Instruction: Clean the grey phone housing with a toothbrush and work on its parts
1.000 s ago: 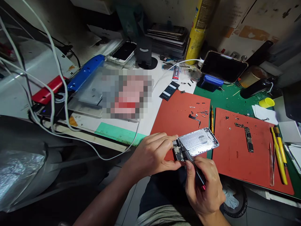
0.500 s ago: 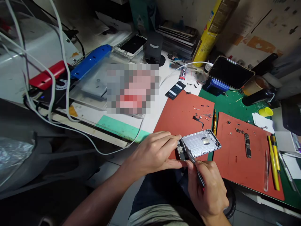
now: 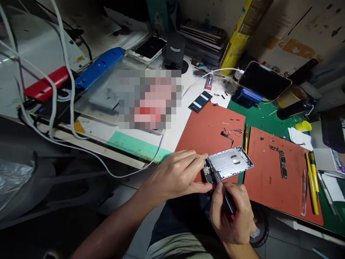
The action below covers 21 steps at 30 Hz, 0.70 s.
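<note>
Our right hand [image 3: 231, 214] pinches a screwdriver [image 3: 217, 178], its tip on the near left end of the phone shell [image 3: 233, 163]. Our left hand [image 3: 178, 176] clamps that end. The shell lies over the near edge of the red mat [image 3: 207, 124]; a circuit board [image 3: 281, 164] sits well apart to the right.

Yellow spray can [image 3: 239, 36], phone [image 3: 264, 80] on blue stand [image 3: 246, 96], circuit board [image 3: 281, 168] on red mat [image 3: 269, 187]

Your phone shell [image 3: 230, 163] is silver-grey and your screwdriver [image 3: 228, 205] is black with a red end. The work mat [image 3: 212, 124] is brick-red, the cutting mat [image 3: 265, 117] green, the spray can [image 3: 238, 36] yellow, the cable [image 3: 223, 69] white.
</note>
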Motion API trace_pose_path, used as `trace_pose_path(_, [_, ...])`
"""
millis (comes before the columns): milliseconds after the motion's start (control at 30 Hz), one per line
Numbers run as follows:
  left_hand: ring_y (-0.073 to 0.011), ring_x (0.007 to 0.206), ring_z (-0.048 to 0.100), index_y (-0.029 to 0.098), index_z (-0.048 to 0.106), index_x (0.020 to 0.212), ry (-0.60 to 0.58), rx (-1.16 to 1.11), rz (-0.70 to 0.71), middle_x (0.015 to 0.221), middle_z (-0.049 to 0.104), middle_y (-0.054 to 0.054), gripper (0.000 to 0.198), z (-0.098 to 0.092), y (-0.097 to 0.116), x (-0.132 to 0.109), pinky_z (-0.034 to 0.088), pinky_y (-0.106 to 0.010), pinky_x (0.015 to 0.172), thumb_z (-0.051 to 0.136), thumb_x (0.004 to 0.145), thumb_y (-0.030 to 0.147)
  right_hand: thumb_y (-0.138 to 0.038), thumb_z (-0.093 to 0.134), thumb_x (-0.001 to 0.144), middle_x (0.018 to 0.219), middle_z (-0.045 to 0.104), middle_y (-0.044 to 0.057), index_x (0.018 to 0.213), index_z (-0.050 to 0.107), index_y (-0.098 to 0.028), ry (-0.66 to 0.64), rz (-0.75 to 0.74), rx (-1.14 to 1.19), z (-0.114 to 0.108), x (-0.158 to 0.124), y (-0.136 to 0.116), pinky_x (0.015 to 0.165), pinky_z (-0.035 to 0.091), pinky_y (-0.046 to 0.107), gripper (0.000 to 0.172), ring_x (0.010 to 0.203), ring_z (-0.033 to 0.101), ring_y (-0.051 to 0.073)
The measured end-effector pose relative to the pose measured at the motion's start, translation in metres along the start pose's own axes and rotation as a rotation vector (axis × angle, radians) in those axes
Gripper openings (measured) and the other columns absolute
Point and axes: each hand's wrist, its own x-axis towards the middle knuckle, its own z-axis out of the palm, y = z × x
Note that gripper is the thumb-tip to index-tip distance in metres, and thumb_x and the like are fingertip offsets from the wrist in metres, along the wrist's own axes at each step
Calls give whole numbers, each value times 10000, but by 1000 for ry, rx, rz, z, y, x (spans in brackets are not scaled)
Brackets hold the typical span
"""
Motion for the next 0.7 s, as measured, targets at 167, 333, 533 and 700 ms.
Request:
trace_pose_path(167, [-244,799,757,84,636,1214,-29,-2,-7,955,790,-119,408,-2,1,1,652,-390,692,752,1010,418,73,814,841,828,711,36,1230,669,-74,66,-4,-68,2,-2,1,601,536,279,441,667,613,130])
trace_pose_path(333, [-239,777,755,82,652,1167,-21,4,-6,930,783,-113,380,-4,2,2,631,-368,662,758,1005,410,76,806,846,885,740,54,1219,675,-79,59,47,-8,1,-7,3,628,573,282,424,728,681,147])
trace_pose_path(533, [-233,772,743,74,645,1144,-12,27,17,959,787,-124,378,-2,2,3,619,-370,661,759,1002,405,67,720,908,1000,719,110,1226,621,-102,-103,21,86,-10,14,1,696,601,352,373,858,694,198])
trace_pose_path(700, [-237,765,742,106,643,1113,-5,64,21,975,793,-127,377,0,3,1,602,-371,638,749,996,448,55,729,914,920,712,96,1217,633,-54,-193,-104,47,-22,31,13,666,562,335,336,788,650,175])
